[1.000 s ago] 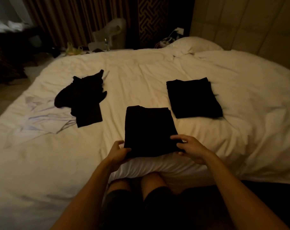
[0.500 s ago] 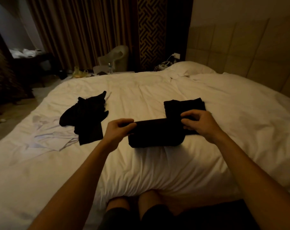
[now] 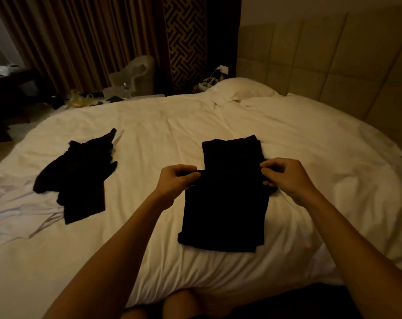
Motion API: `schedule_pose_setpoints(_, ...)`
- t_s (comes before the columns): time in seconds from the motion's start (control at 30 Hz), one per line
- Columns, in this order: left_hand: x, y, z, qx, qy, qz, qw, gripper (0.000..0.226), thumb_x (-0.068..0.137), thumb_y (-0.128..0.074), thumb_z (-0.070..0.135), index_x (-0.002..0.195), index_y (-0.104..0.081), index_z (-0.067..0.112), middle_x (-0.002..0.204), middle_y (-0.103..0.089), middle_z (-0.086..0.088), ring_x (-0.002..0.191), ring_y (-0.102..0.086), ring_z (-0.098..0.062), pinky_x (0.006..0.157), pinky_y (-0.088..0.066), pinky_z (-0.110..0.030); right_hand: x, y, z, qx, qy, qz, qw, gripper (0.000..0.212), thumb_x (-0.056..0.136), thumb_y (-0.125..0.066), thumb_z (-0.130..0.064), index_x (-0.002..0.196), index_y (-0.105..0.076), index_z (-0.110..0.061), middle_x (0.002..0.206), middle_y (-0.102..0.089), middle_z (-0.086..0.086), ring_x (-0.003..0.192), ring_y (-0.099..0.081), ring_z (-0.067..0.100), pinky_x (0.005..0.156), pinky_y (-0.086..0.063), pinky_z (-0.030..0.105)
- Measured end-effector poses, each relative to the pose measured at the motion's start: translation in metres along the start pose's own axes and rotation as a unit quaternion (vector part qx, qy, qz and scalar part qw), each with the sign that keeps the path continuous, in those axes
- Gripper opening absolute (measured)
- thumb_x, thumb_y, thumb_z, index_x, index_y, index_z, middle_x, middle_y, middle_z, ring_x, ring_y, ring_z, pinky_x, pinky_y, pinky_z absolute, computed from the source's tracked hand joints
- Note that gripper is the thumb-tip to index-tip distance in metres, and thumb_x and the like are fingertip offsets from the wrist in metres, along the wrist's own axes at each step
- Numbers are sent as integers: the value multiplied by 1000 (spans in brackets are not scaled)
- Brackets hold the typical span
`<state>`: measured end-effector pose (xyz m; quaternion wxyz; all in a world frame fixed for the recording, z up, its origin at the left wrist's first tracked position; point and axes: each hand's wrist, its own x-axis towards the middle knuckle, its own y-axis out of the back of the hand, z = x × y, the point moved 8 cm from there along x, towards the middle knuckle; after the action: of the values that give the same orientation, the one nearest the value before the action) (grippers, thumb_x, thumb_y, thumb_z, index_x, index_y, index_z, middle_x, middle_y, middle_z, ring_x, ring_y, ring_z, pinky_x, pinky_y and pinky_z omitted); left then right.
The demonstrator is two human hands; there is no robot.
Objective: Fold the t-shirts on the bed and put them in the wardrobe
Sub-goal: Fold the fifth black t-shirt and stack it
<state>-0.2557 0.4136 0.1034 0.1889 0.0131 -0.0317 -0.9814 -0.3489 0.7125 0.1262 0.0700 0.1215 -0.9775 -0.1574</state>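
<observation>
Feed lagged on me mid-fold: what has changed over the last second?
The left hand and right hand went from the near edge of the front folded t-shirt to pinching its far corners; it shifted right and away, now meeting the near edge of the second folded t-shirt. That one and the crumpled t-shirt on the left of the bed stayed put.
</observation>
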Motion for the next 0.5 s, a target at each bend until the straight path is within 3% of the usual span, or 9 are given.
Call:
schedule_pose_setpoints(0.17, 52, -19, -25, 4, 27, -9, 1000, 24, 83, -77, 3, 107, -72, 5, 97, -74, -11, 88, -73, -22, 81, -60, -30, 43, 2, 26, -11, 0, 7, 1000, 17, 87, -74, -8, 95, -73, -23, 92, -75, 6, 73, -74, 25, 78, -60, 44)
schedule_pose_setpoints(0.27, 87, -23, -19, 10, 34, -6, 999, 26, 83, -77, 2, 109, -71, 5, 97, -74, -9, 82, -74, -15, 71, -59, -23, 78, -2, 28, -15, -3, 3, 1000, 18, 88, -74, -8, 94, -73, -25, 91, -74, 4, 71, -73, 21, 79, -59, 39)
schedule_pose_setpoints(0.4, 142, -19, 32, 13, -21, 41, 999, 21, 81, -79, 3, 99, -72, 10, 90, -73, -7, 73, -71, -12, 64, -54, -19, 142, 4, -15, 16, 47, 42, 998, 18, 87, -72, -4, 89, -73, -21, 78, -73, 1, 60, -70, 14, 64, -55, 28)
schedule_pose_setpoints(0.5, 183, -16, 97, 2, -84, 64, 994, 19, 81, -80, 5, 96, -73, 13, 88, -73, -7, 75, -69, -16, 71, -57, -25, 191, 23, -78, 37, 114, 75, 990, 13, 88, -72, -5, 94, -74, -16, 82, -72, 3, 59, -69, 11, 59, -53, 20)
